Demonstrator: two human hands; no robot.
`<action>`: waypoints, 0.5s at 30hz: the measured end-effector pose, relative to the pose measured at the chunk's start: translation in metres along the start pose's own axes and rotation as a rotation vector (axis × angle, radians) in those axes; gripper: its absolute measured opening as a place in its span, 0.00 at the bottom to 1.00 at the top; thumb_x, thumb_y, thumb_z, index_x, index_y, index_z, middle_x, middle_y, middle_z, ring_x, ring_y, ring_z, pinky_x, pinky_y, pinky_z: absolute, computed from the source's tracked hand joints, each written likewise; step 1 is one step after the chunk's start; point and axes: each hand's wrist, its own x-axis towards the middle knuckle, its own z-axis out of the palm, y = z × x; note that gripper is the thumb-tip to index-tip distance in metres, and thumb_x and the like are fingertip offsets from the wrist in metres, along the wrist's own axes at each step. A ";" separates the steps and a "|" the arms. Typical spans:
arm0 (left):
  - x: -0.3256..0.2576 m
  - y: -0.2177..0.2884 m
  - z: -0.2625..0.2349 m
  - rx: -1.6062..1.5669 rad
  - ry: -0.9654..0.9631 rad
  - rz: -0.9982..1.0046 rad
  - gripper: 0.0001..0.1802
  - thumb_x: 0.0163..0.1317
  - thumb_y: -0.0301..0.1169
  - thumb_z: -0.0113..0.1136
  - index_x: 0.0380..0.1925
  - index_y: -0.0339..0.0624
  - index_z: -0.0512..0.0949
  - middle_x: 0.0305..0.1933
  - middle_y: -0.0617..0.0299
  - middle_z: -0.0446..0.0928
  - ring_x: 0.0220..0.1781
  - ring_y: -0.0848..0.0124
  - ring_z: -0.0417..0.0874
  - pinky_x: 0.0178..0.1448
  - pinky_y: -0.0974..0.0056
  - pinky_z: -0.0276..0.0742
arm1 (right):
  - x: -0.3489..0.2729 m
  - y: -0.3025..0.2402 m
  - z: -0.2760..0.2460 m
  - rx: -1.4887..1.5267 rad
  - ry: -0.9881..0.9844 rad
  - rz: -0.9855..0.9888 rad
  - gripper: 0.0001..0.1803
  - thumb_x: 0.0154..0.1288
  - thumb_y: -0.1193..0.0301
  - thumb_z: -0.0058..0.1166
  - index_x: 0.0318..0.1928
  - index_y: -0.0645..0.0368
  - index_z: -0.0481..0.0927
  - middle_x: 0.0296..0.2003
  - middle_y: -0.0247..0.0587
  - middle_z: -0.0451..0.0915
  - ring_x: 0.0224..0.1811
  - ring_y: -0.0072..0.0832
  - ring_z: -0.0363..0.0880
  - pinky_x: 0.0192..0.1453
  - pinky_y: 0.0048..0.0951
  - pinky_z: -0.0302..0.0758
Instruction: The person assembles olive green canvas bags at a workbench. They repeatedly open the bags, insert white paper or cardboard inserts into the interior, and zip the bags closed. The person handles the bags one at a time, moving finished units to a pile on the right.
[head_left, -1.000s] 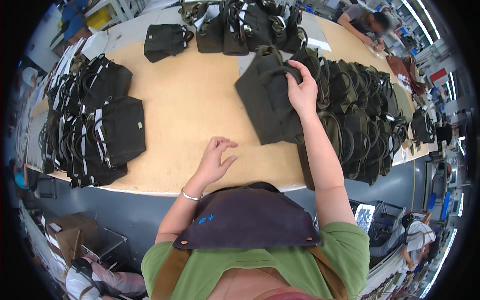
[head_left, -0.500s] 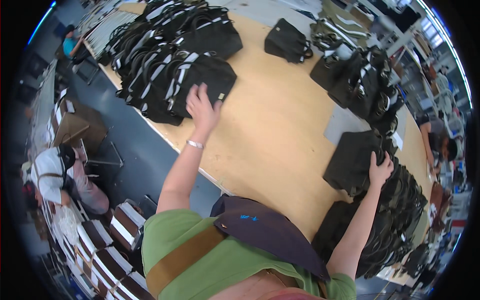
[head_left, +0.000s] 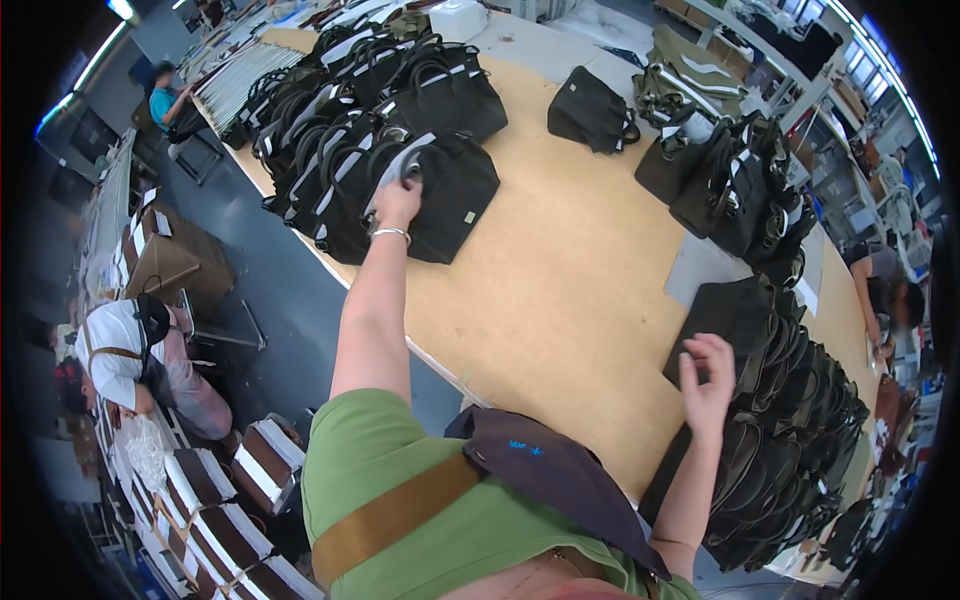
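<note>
1. My left hand (head_left: 398,203) is now far out on the black tote bag (head_left: 452,195) that lies on top of the stack of black bags (head_left: 330,150) at the left side of the wooden table (head_left: 560,290). One second ago this hand rested flat and empty on the bare table near my body.
2. The fingers of the left hand are closed around the light handle strap (head_left: 392,165) of this bag, so I judge I have a grip on it; the bag is still lying on the stack.
3. My right hand (head_left: 708,372) is half open and holds nothing. It has come off the flat dark bag (head_left: 725,318) it was pressing before and hovers just above it.
4. So, in my judgement, the work moves from the right row of bags (head_left: 790,440) to the left stack.
</note>
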 end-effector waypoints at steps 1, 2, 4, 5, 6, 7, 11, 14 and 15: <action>-0.006 0.008 0.005 -0.086 0.060 0.154 0.15 0.54 0.43 0.67 0.29 0.42 0.81 0.37 0.48 0.82 0.45 0.54 0.82 0.52 0.53 0.76 | -0.003 -0.002 0.010 0.029 -0.071 0.018 0.12 0.57 0.81 0.59 0.42 0.58 0.81 0.46 0.40 0.77 0.47 0.29 0.77 0.45 0.25 0.74; -0.031 0.045 -0.016 -0.328 -0.136 0.272 0.14 0.56 0.40 0.65 0.30 0.40 0.80 0.36 0.50 0.82 0.40 0.53 0.82 0.46 0.53 0.76 | -0.007 -0.004 0.019 0.046 -0.124 0.049 0.12 0.57 0.81 0.59 0.42 0.58 0.81 0.45 0.40 0.78 0.45 0.28 0.78 0.44 0.24 0.74; -0.089 0.089 -0.052 -0.238 -0.174 0.598 0.12 0.58 0.39 0.64 0.34 0.42 0.79 0.38 0.51 0.79 0.43 0.53 0.81 0.47 0.55 0.74 | -0.014 -0.009 0.040 0.218 -0.236 0.135 0.11 0.57 0.81 0.60 0.42 0.59 0.81 0.44 0.39 0.78 0.42 0.26 0.79 0.43 0.23 0.75; -0.121 0.100 -0.065 -0.279 -0.198 0.653 0.12 0.59 0.39 0.64 0.35 0.42 0.79 0.39 0.53 0.77 0.43 0.55 0.80 0.48 0.56 0.74 | -0.011 -0.017 0.045 0.253 -0.334 0.125 0.12 0.58 0.81 0.60 0.44 0.60 0.80 0.45 0.39 0.78 0.43 0.26 0.79 0.45 0.25 0.76; -0.151 0.112 -0.081 -0.338 -0.233 0.710 0.11 0.58 0.37 0.65 0.34 0.42 0.79 0.38 0.54 0.76 0.41 0.55 0.80 0.46 0.55 0.74 | -0.009 -0.020 0.053 0.322 -0.345 0.160 0.13 0.60 0.79 0.59 0.47 0.61 0.79 0.45 0.39 0.78 0.43 0.26 0.79 0.47 0.25 0.76; -0.179 0.121 -0.095 -0.411 -0.261 0.776 0.10 0.57 0.35 0.66 0.34 0.41 0.79 0.37 0.54 0.75 0.40 0.54 0.79 0.45 0.56 0.74 | -0.008 -0.023 0.062 0.385 -0.351 0.204 0.14 0.62 0.77 0.59 0.49 0.61 0.78 0.45 0.39 0.78 0.44 0.25 0.79 0.49 0.25 0.76; -0.281 0.120 -0.093 -0.503 -0.554 1.062 0.13 0.57 0.33 0.66 0.30 0.34 0.74 0.36 0.51 0.75 0.39 0.52 0.79 0.41 0.55 0.75 | -0.002 -0.041 0.102 0.754 -0.132 0.373 0.14 0.70 0.70 0.55 0.53 0.61 0.74 0.46 0.39 0.78 0.46 0.23 0.77 0.52 0.24 0.74; -0.318 0.107 -0.072 -0.593 -0.846 1.081 0.15 0.56 0.33 0.67 0.40 0.36 0.77 0.45 0.46 0.77 0.43 0.53 0.79 0.47 0.57 0.74 | -0.029 0.015 0.102 0.903 -0.217 0.574 0.11 0.73 0.65 0.51 0.49 0.58 0.74 0.44 0.37 0.77 0.45 0.21 0.75 0.49 0.23 0.74; -0.317 0.105 -0.069 -0.597 -0.461 1.009 0.17 0.58 0.34 0.65 0.43 0.35 0.77 0.45 0.48 0.78 0.45 0.54 0.79 0.50 0.56 0.74 | -0.041 0.034 0.097 0.998 -0.233 0.607 0.11 0.74 0.64 0.49 0.47 0.57 0.74 0.43 0.36 0.77 0.45 0.21 0.74 0.48 0.22 0.74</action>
